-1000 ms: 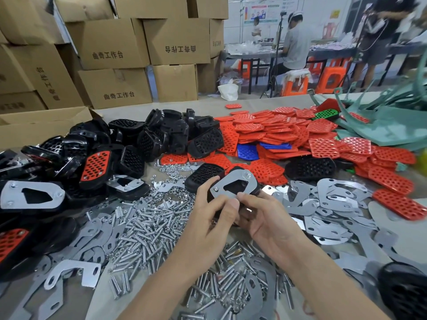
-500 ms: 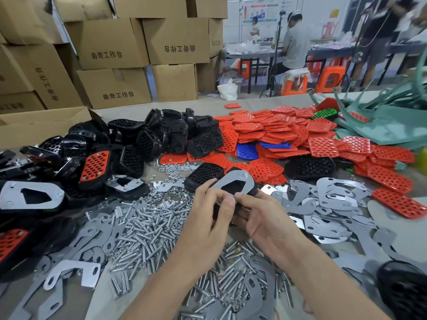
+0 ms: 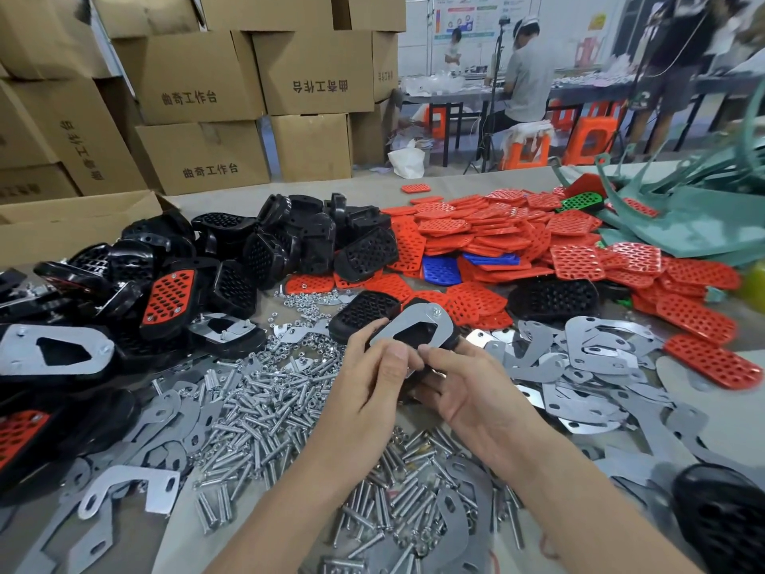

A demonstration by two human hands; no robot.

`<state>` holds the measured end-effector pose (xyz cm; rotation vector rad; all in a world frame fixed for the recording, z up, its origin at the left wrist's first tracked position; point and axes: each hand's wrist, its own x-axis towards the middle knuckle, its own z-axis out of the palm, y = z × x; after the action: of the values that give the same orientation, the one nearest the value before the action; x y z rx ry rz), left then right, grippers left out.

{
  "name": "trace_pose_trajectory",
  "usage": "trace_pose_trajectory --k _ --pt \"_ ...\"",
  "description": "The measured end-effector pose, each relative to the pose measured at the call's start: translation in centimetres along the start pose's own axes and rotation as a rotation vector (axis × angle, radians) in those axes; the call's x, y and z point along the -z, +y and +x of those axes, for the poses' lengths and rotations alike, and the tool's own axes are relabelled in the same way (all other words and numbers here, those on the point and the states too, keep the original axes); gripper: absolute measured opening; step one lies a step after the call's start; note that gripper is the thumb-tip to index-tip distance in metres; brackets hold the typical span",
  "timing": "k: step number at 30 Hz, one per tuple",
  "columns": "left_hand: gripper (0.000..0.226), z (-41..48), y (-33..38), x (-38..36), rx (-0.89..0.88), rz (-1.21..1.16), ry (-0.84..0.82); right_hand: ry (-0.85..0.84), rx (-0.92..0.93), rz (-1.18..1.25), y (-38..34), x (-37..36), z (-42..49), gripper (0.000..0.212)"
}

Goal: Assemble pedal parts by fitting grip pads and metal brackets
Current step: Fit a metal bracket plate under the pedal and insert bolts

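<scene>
I log a beige table carrying heaps. Black pedal bodies lie at far left and red grip pads at far right, with blue pads among them. Flat metal brackets lie near right, loose bolts at centre, small nuts beyond them, and teal offcuts at the far right corner.

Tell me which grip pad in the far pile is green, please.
The green grip pad lies at the far right edge of the red pads, beside the teal plastic parts; the others there are red or blue.
</scene>
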<state>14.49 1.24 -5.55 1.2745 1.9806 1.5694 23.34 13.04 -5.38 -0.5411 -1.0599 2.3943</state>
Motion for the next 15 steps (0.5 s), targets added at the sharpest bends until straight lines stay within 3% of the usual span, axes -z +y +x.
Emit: trace_pose_trajectory --k 6,15 --pt "0.037 0.15 -0.50 -0.39 -0.046 0.134 0.037 -0.039 0.000 0.006 0.00 -0.02 -0.04 0.019" --pt "0.037 0.06 -0.68 -0.24 -0.074 0.128 0.038 -0.016 -0.008 -0.027 0.05 -0.10 -0.06 0.016"
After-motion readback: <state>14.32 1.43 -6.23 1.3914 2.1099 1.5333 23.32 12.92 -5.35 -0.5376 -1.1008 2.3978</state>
